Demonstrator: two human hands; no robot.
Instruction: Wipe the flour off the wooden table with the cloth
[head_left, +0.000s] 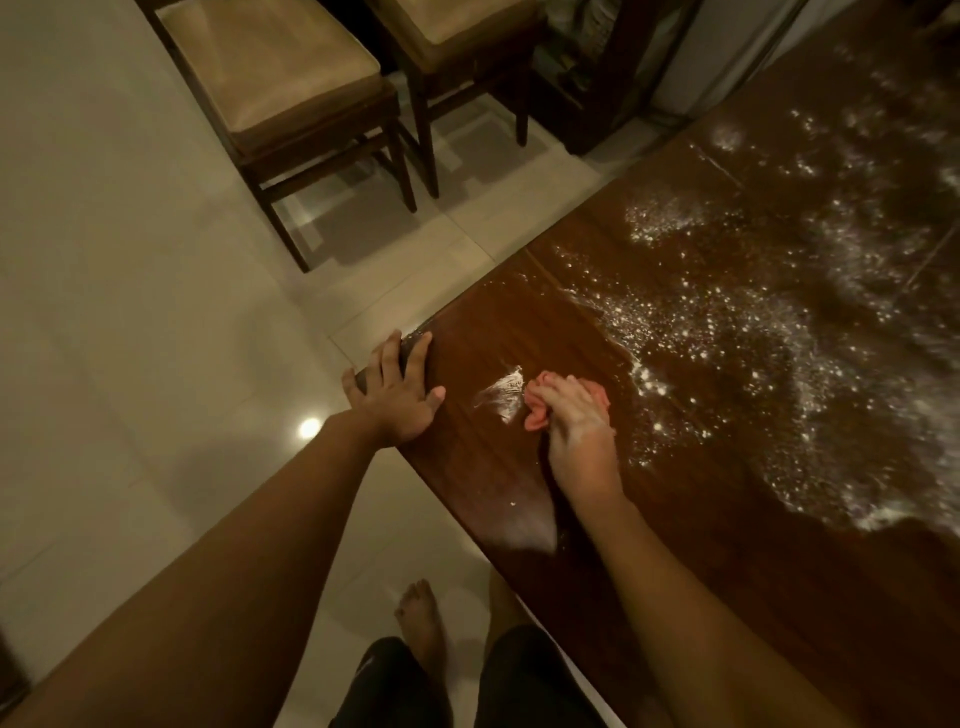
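A dark wooden table (519, 332) runs from the lower middle to the upper right. White flour (727, 332) is scattered in a wide band over its middle and far part, and a small smeared patch of flour (501, 392) lies near the table's corner. My right hand (576, 426) grips a crumpled pink cloth (537, 413) and presses it on the wood just right of that patch. My left hand (397, 389) rests flat with spread fingers on the table's near corner edge.
Two wooden chairs with tan cushions, the left chair (280, 88) and the right chair (457, 31), stand on the pale tiled floor (130, 260) beyond the table's corner. My bare foot (421, 618) and dark shorts show below, beside the table's long edge.
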